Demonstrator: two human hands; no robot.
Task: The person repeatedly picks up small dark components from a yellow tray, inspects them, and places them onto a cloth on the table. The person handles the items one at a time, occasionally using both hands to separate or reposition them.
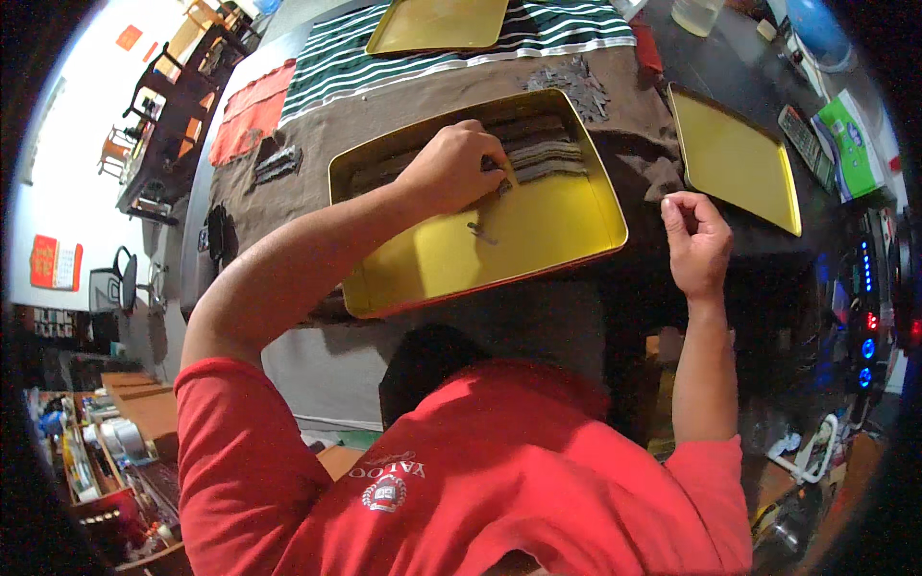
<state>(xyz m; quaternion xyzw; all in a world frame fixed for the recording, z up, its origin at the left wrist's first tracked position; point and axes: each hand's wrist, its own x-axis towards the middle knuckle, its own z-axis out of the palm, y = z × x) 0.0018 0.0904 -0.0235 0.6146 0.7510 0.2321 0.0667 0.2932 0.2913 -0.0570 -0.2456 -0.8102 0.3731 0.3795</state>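
Observation:
My left hand (461, 169) reaches into a rectangular yellow metal tin (432, 277), its fingers curled down at rows of thin dark strips (547, 155) along the far side. Whether a strip is between those fingertips is hidden. A small loose dark piece (481, 232) lies on the tin's bare floor, in the hand's shadow. To the right of the tin, my right hand (699, 241) pinches a raised fold of the brown cloth (661, 176) between thumb and forefinger.
Beyond the tin lie scattered dark slivers (573, 86) and a striped cloth (331, 61) bearing a yellow tray (439, 25). A yellow lid (735, 158), a remote control (805, 144) and a green tissue pack (850, 147) are at right. A small dark bundle (277, 165) sits left.

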